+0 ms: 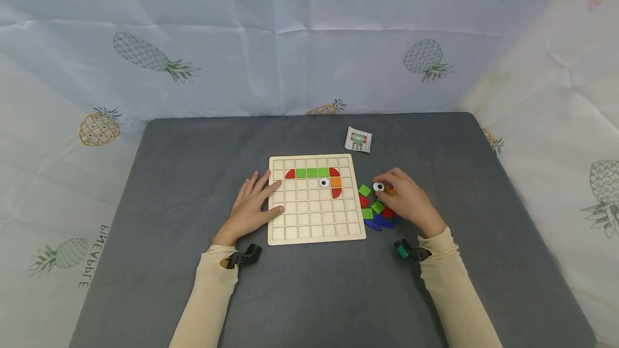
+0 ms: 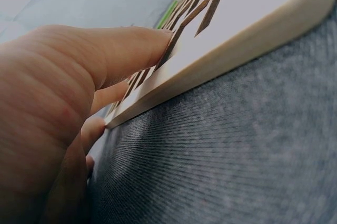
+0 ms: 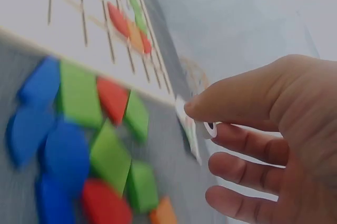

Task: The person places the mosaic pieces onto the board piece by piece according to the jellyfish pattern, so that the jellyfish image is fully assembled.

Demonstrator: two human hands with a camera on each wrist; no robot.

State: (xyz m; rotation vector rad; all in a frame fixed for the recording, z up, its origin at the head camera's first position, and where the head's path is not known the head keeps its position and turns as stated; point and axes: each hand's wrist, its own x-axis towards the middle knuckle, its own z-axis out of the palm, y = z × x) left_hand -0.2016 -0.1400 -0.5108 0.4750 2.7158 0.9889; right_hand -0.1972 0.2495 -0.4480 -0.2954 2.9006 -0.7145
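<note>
Two sleeves (image 1: pixel 466 294) span the near side, the left hand (image 1: pixel 249 211) resting, fingers straight, on one board (image 1: pixel 308 219) bearing eight pieces (image 1: pixel 311 173). Right of the board, the right hand (image 1: pixel 408 197) pinches one eye disc (image 1: pixel 379 187) beside loose blocks (image 1: pixel 368 214).

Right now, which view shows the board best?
The head view: it shows the board almost whole from above, the left hand covering only part of one side. The left wrist view gives a slanted strip with one corner; the right wrist view, a cut-off part.
</note>
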